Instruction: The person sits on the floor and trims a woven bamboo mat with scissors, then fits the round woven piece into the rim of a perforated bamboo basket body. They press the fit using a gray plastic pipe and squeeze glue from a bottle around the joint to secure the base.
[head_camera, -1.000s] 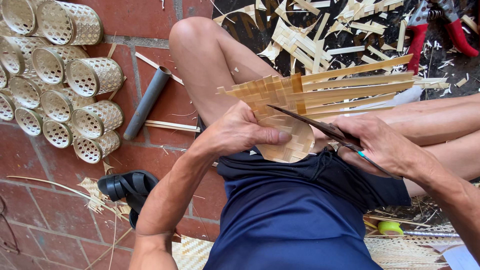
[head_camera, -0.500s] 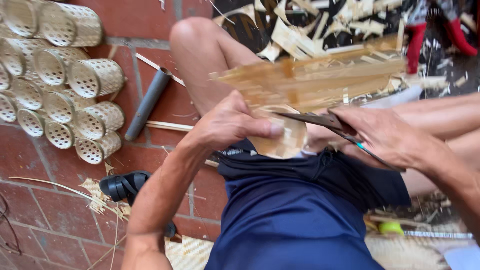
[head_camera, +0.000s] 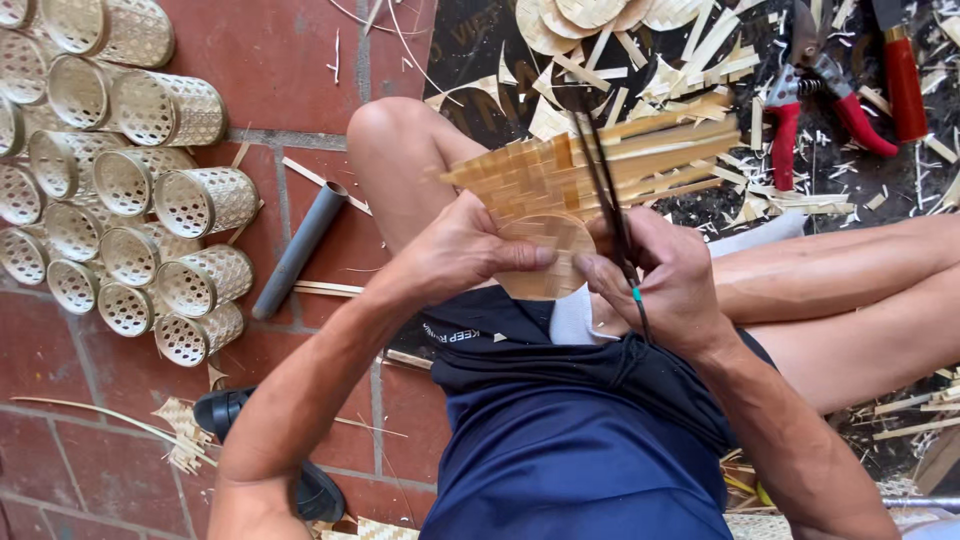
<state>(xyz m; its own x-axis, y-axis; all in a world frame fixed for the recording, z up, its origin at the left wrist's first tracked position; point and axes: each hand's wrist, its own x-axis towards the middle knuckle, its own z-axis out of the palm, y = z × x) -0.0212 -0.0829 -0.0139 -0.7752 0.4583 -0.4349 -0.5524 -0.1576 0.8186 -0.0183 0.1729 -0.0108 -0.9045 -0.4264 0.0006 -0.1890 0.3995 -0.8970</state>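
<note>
Here the person sits on the red brick floor (head_camera: 300, 70) with a woven mat of pale bamboo strips (head_camera: 560, 185) propped over the knees. The left hand (head_camera: 465, 250) is closed on the mat's rounded near edge, thumb pressed on top. The right hand (head_camera: 670, 280) is clenched around a pair of thin dark scissors (head_camera: 608, 190), whose blades reach up across the weave.

From where I stand, the blades sit close to the left thumb, so a slip could nick it. A cut that strays past the curved edge might also loosen the weave, since the long strip ends fan out free on the far side.

Compared with a second ago, the scissors have swung from lying low across the lap to pointing up over the mat, and the mat has tilted nearer the face.

Woven bamboo cylinders (head_camera: 185, 200) lie stacked to the left, beside a grey plastic pipe (head_camera: 298, 250). Red-handled pruning shears (head_camera: 815, 95) rest among offcuts beyond.
</note>
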